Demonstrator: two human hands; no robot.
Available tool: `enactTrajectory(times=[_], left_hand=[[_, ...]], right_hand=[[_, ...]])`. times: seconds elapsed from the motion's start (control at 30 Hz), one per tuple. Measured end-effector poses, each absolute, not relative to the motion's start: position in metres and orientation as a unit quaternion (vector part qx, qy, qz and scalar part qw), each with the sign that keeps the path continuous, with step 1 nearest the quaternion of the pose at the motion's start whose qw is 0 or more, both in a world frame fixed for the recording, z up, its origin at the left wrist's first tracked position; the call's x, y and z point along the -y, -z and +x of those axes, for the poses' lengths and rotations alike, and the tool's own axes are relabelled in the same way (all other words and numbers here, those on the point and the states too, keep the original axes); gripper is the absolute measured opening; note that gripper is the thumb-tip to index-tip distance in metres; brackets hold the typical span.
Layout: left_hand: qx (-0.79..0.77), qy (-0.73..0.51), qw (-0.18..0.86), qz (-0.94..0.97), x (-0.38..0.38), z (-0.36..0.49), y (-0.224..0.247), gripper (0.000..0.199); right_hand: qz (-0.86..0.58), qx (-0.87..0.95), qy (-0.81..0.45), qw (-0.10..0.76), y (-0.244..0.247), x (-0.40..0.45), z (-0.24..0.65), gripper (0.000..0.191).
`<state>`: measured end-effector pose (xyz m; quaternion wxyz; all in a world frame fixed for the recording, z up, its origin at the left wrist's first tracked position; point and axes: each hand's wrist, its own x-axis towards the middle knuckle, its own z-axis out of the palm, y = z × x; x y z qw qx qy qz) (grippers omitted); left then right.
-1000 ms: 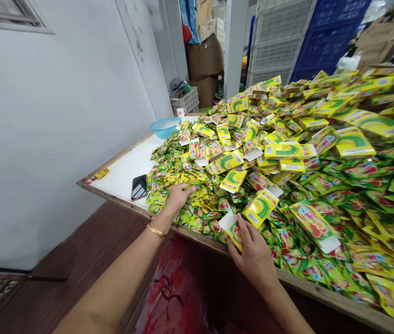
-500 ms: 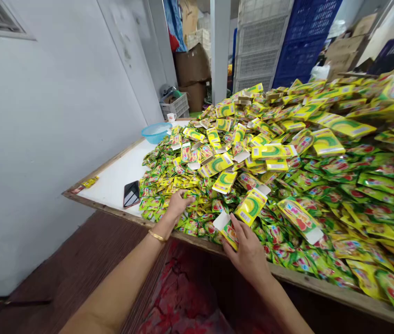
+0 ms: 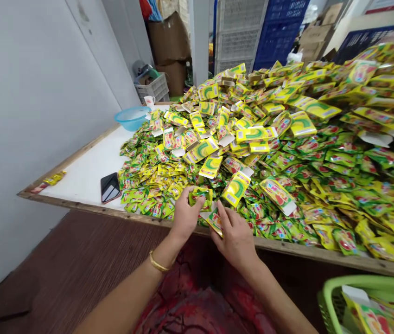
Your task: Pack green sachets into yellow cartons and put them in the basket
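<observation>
My left hand pinches a green and yellow sachet between thumb and fingers, just above the table's front edge. Close beside it on the right, my right hand holds a small carton whose white end flap is open and faces the sachet. The carton is partly covered by my fingers. Another yellow carton lies right beyond my right hand. Loose green sachets and a heap of yellow cartons spread around and behind both hands.
A phone lies on the white tabletop, left of the heap. Farther back are a blue basin and a cup. A wooden rim edges the table. At lower right is a green basket with cartons.
My left hand has lifted a sachet from the pile and moved right, close to the carton in my right hand. The view has shifted right and down, bringing the green basket into sight.
</observation>
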<state>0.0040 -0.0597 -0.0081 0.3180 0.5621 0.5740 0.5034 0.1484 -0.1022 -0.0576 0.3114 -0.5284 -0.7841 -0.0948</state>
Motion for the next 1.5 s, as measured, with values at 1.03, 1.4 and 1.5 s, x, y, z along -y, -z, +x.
enactTrajectory(times=[1.03, 1.4, 1.5], left_hand=[[-0.521, -0.213, 0.321, 0.762, 0.044, 0.002, -0.007, 0.020], [-0.460, -0.216, 0.380, 0.773, 0.038, 0.007, -0.015, 0.016], [-0.499, -0.252, 0.407, 0.723, 0.039, 0.013, -0.010, 0.011]], right_hand=[[-0.505, 0.801, 0.140, 0.288, 0.052, 0.105, 0.162, 0.062], [-0.507, 0.794, 0.154, 0.299, 0.049, 0.113, 0.169, 0.058], [-0.500, 0.798, 0.165, 0.293, 0.047, 0.112, 0.169, 0.055]])
